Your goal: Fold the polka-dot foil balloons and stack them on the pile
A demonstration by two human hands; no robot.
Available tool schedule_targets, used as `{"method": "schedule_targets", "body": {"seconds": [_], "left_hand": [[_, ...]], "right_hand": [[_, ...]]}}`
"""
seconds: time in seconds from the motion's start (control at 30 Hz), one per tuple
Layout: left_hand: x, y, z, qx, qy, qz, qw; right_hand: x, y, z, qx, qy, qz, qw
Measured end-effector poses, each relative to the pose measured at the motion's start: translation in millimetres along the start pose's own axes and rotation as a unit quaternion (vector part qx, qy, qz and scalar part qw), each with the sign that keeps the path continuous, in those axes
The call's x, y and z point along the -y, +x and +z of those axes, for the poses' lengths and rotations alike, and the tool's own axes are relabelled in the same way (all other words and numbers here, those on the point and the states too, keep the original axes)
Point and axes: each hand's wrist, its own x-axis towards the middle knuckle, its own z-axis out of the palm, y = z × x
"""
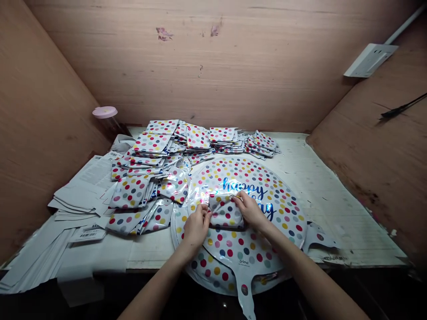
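Note:
A folded polka-dot foil balloon (227, 214) lies between my hands, above a stack of flat round ones. My left hand (197, 224) pinches its left edge. At the upper right corner, my right hand (248, 210) grips it with fingers and thumb closed. Beneath it spreads a flat foil balloon (230, 244), white with coloured dots and blue "happy" lettering partly covered by the folded one and my right hand. Its tail (246, 293) hangs over the table's front edge. More flat balloons show underneath, with another tail (320, 235) poking out on the right.
Piles of folded dotted balloons (150, 144) line the left and back of the table (336, 200). Paper sheets (40, 253) and leaflets (91, 175) lie at left. A pink-lidded container (105, 112) stands in the back left corner. Wooden panels (200, 66) enclose three sides, with a socket (371, 60) at right.

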Motion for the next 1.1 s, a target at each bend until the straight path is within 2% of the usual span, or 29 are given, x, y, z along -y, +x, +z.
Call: {"method": "schedule_targets", "body": {"seconds": [0.1,0.17,0.27,0.33,0.4,0.43,0.5,0.57,0.63,0.73,0.8,0.87,0.93,0.97,1.03,1.1], "left_hand": [[-8.0,11.5,6.1,-0.030,0.041,-0.060,0.997],[-11.2,13.7,8.3,-0.026,0.065,-0.078,0.994],[-13.5,9.5,8.1,-0.020,0.079,-0.076,0.994],[-14.7,4.7,6.0,-0.056,0.095,-0.060,0.992],[-17.1,2.0,2.6,-0.079,0.117,-0.061,0.988],[-19.0,2.1,0.7,-0.072,0.127,-0.078,0.986],[-24.1,5.7,-2.6,-0.028,0.141,-0.122,0.982],[-29.5,11.4,-3.5,0.011,0.162,-0.137,0.977],[-32.9,14.9,-0.4,0.016,0.195,-0.108,0.975],[-30.9,9.5,10.1,-0.023,0.216,-0.064,0.974],[-25.6,2.3,14.5,-0.048,0.173,-0.064,0.982],[-20.8,3.3,9.6,-0.060,0.064,-0.065,0.994],[-21.6,23.9,-7.6,-0.085,-0.071,-0.051,0.993],[-25.5,43.6,-19.9,-0.110,-0.122,-0.037,0.986],[-41.1,99.5,-46.5,-0.175,-0.167,-0.011,0.970],[-65.0,166.2,-67.0,-0.228,-0.149,-0.029,0.962]], "right_hand": [[13.0,7.0,9.5,-0.068,-0.058,0.027,0.996],[20.0,-0.3,19.7,-0.099,-0.119,-0.044,0.987],[24.1,-12.0,36.4,-0.048,-0.190,-0.206,0.959],[22.1,-14.4,44.4,0.004,-0.202,-0.241,0.949],[18.5,-13.5,48.0,0.027,-0.203,-0.237,0.950],[16.8,-12.8,48.4,0.034,-0.202,-0.235,0.950],[14.8,-12.2,47.8,0.039,-0.200,-0.233,0.951],[14.6,-12.6,47.2,0.039,-0.199,-0.234,0.951],[15.6,-12.9,47.9,0.036,-0.196,-0.232,0.952],[17.7,-12.2,48.3,0.034,-0.189,-0.231,0.954],[18.3,-13.9,42.8,0.030,-0.173,-0.233,0.956],[15.7,-21.5,30.6,0.007,-0.144,-0.226,0.964],[7.1,-37.6,15.3,-0.038,-0.110,-0.199,0.973],[0.1,-48.7,8.9,-0.060,-0.095,-0.184,0.976],[-18.1,-74.6,3.5,-0.083,-0.077,-0.173,0.978],[-38.2,-101.0,10.5,-0.081,-0.079,-0.196,0.974]]}}
